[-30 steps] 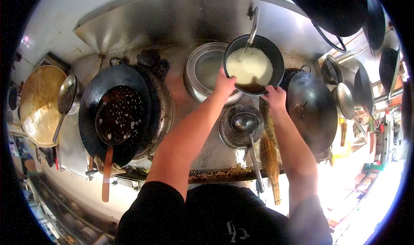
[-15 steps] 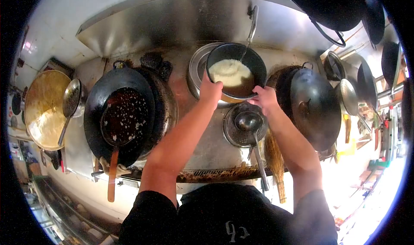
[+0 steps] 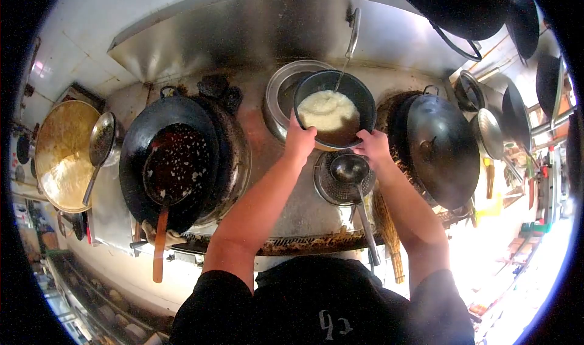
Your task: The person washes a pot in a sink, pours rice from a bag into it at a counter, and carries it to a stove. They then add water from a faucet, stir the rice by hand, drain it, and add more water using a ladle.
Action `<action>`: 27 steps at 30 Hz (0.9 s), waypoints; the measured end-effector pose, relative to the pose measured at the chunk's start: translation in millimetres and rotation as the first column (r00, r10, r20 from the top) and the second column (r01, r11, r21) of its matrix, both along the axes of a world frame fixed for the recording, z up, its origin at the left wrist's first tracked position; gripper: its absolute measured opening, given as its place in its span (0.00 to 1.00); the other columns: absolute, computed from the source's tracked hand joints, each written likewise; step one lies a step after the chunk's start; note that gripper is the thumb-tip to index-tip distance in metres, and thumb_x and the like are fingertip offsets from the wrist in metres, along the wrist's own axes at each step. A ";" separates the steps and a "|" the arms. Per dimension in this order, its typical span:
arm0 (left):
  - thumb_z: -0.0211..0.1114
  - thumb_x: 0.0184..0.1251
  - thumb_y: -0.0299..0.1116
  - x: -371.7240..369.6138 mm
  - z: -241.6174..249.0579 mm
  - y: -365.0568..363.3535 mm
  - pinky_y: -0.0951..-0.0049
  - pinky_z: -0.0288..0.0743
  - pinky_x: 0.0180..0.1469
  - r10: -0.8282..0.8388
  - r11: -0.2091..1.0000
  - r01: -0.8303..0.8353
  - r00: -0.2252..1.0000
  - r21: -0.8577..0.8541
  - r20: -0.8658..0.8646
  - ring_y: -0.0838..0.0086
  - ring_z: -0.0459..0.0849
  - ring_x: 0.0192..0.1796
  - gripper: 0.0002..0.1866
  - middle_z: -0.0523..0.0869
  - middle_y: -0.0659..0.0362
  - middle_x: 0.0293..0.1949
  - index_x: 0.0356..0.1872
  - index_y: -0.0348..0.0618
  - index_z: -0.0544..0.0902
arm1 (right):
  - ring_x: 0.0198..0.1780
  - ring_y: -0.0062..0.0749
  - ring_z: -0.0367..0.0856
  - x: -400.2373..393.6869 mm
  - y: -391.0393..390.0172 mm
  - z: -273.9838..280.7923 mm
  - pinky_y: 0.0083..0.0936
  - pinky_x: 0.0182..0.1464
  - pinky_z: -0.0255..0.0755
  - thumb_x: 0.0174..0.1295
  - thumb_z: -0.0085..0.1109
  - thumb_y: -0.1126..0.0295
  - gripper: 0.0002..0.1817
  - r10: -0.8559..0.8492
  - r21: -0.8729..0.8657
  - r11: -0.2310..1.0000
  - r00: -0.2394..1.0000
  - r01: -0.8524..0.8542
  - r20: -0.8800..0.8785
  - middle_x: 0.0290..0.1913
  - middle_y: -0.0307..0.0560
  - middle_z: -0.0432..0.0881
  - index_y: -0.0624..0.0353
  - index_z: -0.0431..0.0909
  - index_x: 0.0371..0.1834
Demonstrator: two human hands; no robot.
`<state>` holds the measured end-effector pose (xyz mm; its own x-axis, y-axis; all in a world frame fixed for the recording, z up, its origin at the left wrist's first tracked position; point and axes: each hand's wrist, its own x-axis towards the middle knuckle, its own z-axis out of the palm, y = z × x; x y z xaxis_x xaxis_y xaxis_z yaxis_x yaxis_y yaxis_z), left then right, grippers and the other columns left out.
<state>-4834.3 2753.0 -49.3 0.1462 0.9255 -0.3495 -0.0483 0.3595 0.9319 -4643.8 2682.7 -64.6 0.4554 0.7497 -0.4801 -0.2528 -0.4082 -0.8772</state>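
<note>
Between my hands is a dark round pot (image 3: 364, 99) with pale, wet rice-like grains (image 3: 328, 111) and cloudy water in it. My left hand (image 3: 300, 142) grips its near left rim, thumb over the edge. At the near right rim, my right hand (image 3: 373, 145) holds on the same way. A thin stream of water runs into the pot from a metal faucet (image 3: 354, 34) on the back wall. Behind the pot stands a wide metal basin (image 3: 281, 80), partly covered by it. Just below my right hand lie a ladle (image 3: 350, 169) and a perforated strainer (image 3: 328, 184).
To the left, a black wok (image 3: 137, 138) contains a wooden-handled strainer (image 3: 161, 241) with dark, white-flecked contents. Another wok (image 3: 444, 156) leans at the right. A straw brush (image 3: 388, 235) lies by my right forearm. A large tan round board or lid (image 3: 64, 150) stands far left.
Both hands have brought the pot slightly nearer to me, and it tilts a little more toward me. Water still runs into it.
</note>
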 end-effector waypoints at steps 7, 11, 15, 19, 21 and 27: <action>0.56 0.54 0.17 0.0 -8.9 3.3 0.74 0.71 0.25 -0.008 0.998 0.007 1.000 0.063 0.005 0.73 0.79 0.31 0.37 0.80 0.55 0.45 0.68 0.48 0.59 | 0.26 0.32 0.82 2.6 -1.6 -2.4 0.21 0.26 0.78 0.57 0.57 0.69 0.12 0.020 0.008 1.000 1.000 -0.020 0.016 0.31 0.49 0.80 0.68 0.74 0.40; 0.57 0.55 0.20 -2.2 -3.2 1.8 0.74 0.73 0.29 -0.031 1.000 0.031 0.999 -0.003 -0.031 0.72 0.80 0.34 0.36 0.80 0.55 0.45 0.68 0.49 0.60 | 0.26 0.31 0.82 -0.1 -3.3 3.4 0.21 0.26 0.78 0.58 0.58 0.67 0.14 0.019 -0.013 1.000 1.000 -0.019 0.012 0.31 0.48 0.80 0.66 0.74 0.41; 0.59 0.55 0.23 0.4 -37.9 10.6 0.73 0.72 0.28 0.049 0.980 -0.028 0.994 0.196 -0.102 0.74 0.79 0.29 0.34 0.81 0.55 0.42 0.66 0.45 0.63 | 0.26 0.30 0.82 2.0 -2.7 0.0 0.20 0.26 0.77 0.58 0.59 0.65 0.15 0.029 -0.028 0.999 1.000 -0.028 0.012 0.31 0.47 0.81 0.66 0.74 0.42; 0.61 0.55 0.25 -4.3 -22.0 6.0 0.75 0.72 0.30 0.009 1.000 -0.009 1.000 0.011 0.017 0.76 0.79 0.30 0.27 0.82 0.56 0.40 0.59 0.39 0.70 | 0.27 0.29 0.82 2.1 -1.7 -0.9 0.20 0.27 0.77 0.58 0.60 0.63 0.16 0.021 -0.041 0.999 0.999 -0.020 0.029 0.30 0.46 0.80 0.65 0.74 0.41; 0.62 0.55 0.25 -7.1 -24.4 5.8 0.76 0.71 0.30 -0.002 0.999 0.003 1.000 -0.035 0.027 0.76 0.79 0.31 0.24 0.82 0.57 0.40 0.57 0.38 0.72 | 0.27 0.29 0.82 0.8 -1.4 0.2 0.20 0.28 0.77 0.58 0.60 0.62 0.16 0.013 -0.041 0.999 0.999 -0.012 0.032 0.29 0.46 0.80 0.64 0.74 0.41; 0.64 0.58 0.38 -11.2 -17.9 0.2 0.64 0.76 0.43 -0.077 0.996 0.079 0.995 -0.035 0.070 0.68 0.79 0.47 0.26 0.78 0.58 0.49 0.58 0.49 0.70 | 0.27 0.30 0.81 -1.0 -0.2 4.5 0.20 0.28 0.77 0.58 0.60 0.62 0.16 0.008 -0.056 0.998 0.999 -0.005 0.049 0.27 0.47 0.78 0.66 0.73 0.40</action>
